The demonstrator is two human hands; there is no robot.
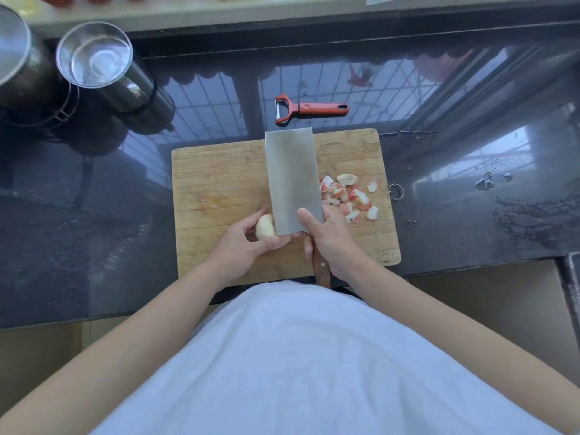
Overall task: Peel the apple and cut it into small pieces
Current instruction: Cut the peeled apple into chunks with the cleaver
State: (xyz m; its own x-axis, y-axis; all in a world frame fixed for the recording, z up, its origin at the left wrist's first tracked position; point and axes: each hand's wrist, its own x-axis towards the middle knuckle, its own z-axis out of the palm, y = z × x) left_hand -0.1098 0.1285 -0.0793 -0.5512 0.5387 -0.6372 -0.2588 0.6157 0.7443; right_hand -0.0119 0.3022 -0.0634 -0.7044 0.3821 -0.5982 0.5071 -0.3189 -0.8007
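**Mid-cut: last apple chunk at the blade**

Roughly left to right. Far left on the dark counter (94,230): two steel cups (97,58), well apart from the work, not involved.

Cutting board (219,177) sits square in front of the person, close to the counter edge so both hands reach it easily.

Left hand (241,246) grips the apple piece (264,227) on the board, fingers curled round it, thumb along the near side. Judged: it steadies the chunk so the blade can come down beside the fingers. The piece looks pale, so peeled on the visible side.

Knife (293,180), a broad cleaver, stands with its flat face tilted up to the camera; its left edge touches the apple piece. Right hand (329,240) is wrapped round the wooden handle, forefinger laid on the blade face, likely for control.

So the apple piece lies between the two hands, inside the left, just left of the right.

Right of the blade: cut pieces (348,196) in a loose heap, some showing red skin, probably pushed aside to clear room.

Beyond the board: red peeler (310,108), untouched on the counter.
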